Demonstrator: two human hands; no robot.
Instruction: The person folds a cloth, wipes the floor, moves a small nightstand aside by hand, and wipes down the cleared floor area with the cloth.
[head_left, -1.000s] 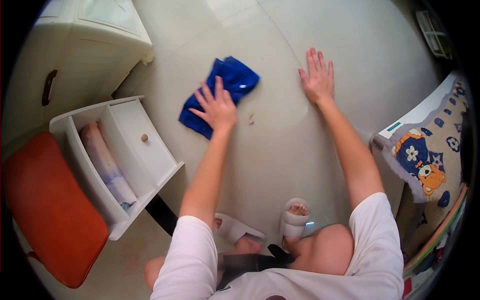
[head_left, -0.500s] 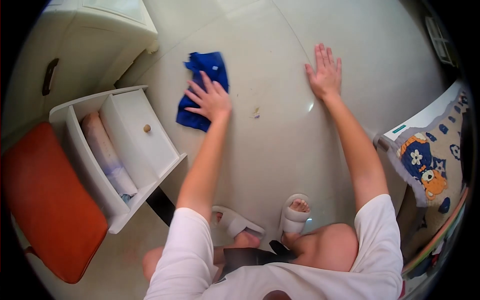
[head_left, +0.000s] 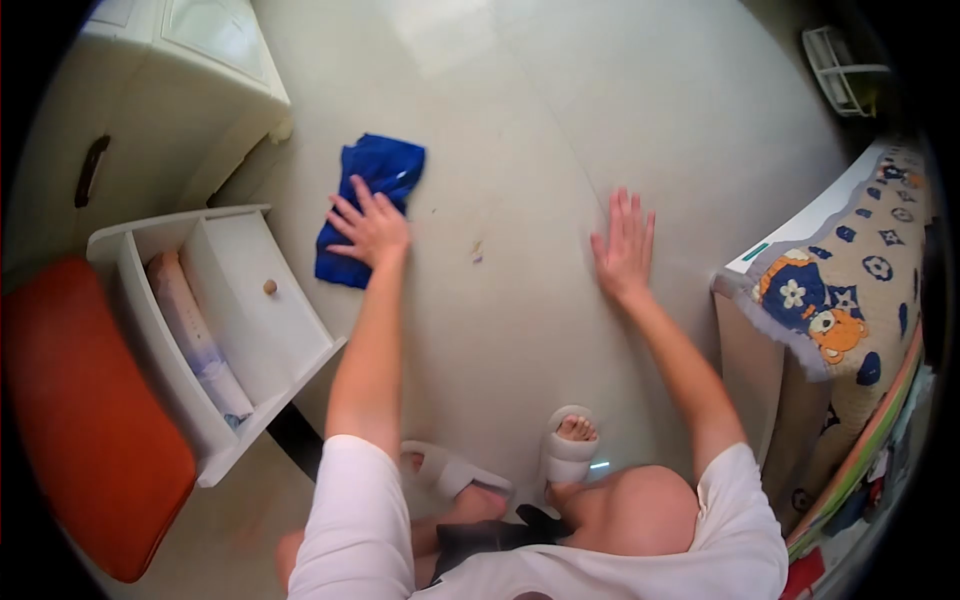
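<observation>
My left hand point(head_left: 374, 230) lies flat with fingers spread on a dark blue cloth point(head_left: 385, 160), pressing it against the pale tiled floor point(head_left: 520, 340). The cloth is somewhat crumpled and reaches out beyond the fingertips and to the left of the palm. Across from it, my right hand point(head_left: 624, 250) rests palm down on the bare floor, its fingers stretched forward. Between the two hands, nearer the left one, a small yellowish and dark smudge point(head_left: 477, 252) marks the tiles.
On the left stand a white cabinet point(head_left: 190, 100), a small white drawer unit point(head_left: 265, 285) with a roll in its side slot, and an orange seat point(head_left: 95, 420). To the right is furniture draped with a bear-patterned cloth point(head_left: 840, 270). A white rack point(head_left: 840, 75) sits far right.
The camera view has shifted, so most of the scene sits further left. My right hand has slid back toward me along the floor; my left hand stays spread on the blue cloth.
</observation>
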